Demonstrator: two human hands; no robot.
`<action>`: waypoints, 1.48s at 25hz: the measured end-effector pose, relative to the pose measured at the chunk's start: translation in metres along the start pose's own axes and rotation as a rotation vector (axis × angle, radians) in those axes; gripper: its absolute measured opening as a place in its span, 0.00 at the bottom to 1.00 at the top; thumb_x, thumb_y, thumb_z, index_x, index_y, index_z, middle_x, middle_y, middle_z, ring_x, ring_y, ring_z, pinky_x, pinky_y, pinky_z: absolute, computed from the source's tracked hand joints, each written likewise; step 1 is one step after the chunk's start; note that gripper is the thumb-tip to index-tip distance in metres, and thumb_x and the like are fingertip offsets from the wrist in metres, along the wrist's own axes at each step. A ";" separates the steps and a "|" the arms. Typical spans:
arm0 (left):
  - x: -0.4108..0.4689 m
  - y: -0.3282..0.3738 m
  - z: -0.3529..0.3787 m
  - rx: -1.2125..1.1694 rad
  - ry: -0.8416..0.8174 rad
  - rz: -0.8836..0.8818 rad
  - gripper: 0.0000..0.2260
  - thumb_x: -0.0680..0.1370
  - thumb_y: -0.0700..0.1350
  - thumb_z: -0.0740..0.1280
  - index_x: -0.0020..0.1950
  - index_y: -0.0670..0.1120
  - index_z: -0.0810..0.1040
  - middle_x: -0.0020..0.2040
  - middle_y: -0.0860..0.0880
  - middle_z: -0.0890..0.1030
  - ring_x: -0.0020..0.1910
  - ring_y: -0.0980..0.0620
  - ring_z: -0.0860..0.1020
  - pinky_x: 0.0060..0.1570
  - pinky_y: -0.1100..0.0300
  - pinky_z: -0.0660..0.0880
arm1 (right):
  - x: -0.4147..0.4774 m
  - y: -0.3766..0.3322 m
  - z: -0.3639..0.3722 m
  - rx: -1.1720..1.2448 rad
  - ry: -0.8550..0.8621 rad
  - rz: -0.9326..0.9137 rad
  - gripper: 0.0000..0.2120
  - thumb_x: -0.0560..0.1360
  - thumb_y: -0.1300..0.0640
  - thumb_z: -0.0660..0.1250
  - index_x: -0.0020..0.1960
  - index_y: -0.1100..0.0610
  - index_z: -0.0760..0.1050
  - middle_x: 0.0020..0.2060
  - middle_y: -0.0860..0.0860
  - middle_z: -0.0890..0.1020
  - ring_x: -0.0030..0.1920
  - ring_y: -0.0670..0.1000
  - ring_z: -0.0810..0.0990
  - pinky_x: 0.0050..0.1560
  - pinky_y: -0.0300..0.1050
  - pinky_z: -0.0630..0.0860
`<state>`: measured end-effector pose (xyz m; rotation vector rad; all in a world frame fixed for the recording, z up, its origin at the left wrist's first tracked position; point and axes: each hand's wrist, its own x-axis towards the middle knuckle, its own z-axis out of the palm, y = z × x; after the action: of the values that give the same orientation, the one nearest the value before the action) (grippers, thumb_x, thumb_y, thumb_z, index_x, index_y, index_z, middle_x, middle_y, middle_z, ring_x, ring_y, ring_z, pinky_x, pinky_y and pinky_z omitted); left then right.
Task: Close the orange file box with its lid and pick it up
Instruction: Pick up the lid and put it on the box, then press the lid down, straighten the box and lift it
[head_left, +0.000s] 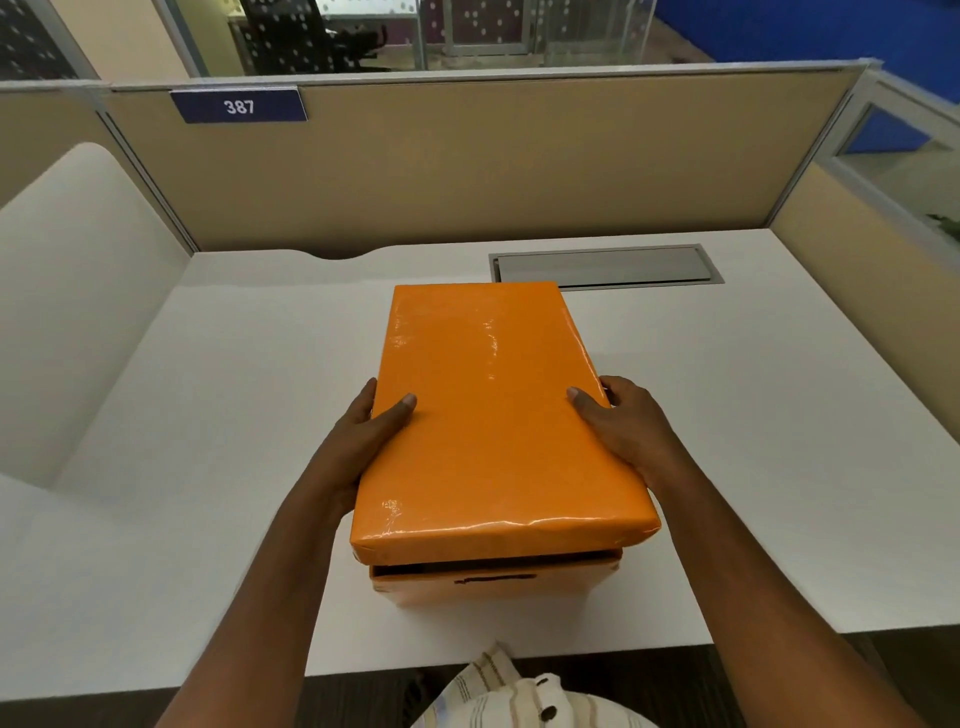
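The orange lid (493, 415), glossy with plastic wrap, lies over the orange file box (493, 584) near the front edge of the white desk (727, 441). A dark gap shows between the lid's near edge and the box rim, so the lid sits slightly raised there. A handle slot marks the box's front wall. My left hand (366, 441) grips the lid's left side, thumb on top. My right hand (621, 426) grips its right side the same way. Most of the box is hidden beneath the lid.
A grey cable hatch (605, 266) is set into the desk behind the box. Beige partition panels (493, 161) wall the back and right; a white curved divider (78, 291) stands on the left. A blue tag reads 387 (239, 106).
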<state>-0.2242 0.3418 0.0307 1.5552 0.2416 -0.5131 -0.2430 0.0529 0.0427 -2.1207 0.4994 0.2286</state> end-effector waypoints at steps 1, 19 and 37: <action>0.000 -0.001 0.000 0.008 -0.013 0.001 0.24 0.75 0.57 0.65 0.70 0.62 0.63 0.62 0.51 0.78 0.51 0.46 0.83 0.36 0.54 0.82 | 0.000 0.000 0.000 0.007 -0.001 0.000 0.32 0.73 0.38 0.61 0.72 0.53 0.63 0.68 0.56 0.73 0.62 0.62 0.76 0.61 0.61 0.73; 0.005 -0.036 0.001 -0.007 -0.013 0.016 0.32 0.73 0.55 0.71 0.72 0.66 0.59 0.64 0.52 0.76 0.49 0.48 0.85 0.38 0.54 0.82 | -0.007 0.032 0.026 0.142 0.065 -0.053 0.25 0.74 0.41 0.63 0.67 0.51 0.70 0.63 0.54 0.78 0.58 0.60 0.78 0.60 0.61 0.75; 0.000 -0.066 0.016 0.242 0.393 0.233 0.26 0.71 0.58 0.72 0.68 0.58 0.73 0.51 0.59 0.82 0.40 0.61 0.83 0.34 0.71 0.78 | -0.003 0.058 0.050 0.019 0.167 -0.132 0.28 0.78 0.42 0.55 0.74 0.54 0.61 0.70 0.55 0.72 0.67 0.60 0.73 0.65 0.59 0.71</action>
<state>-0.2568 0.3300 -0.0276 1.8878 0.3005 -0.0491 -0.2692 0.0662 -0.0281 -2.1547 0.4544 -0.0284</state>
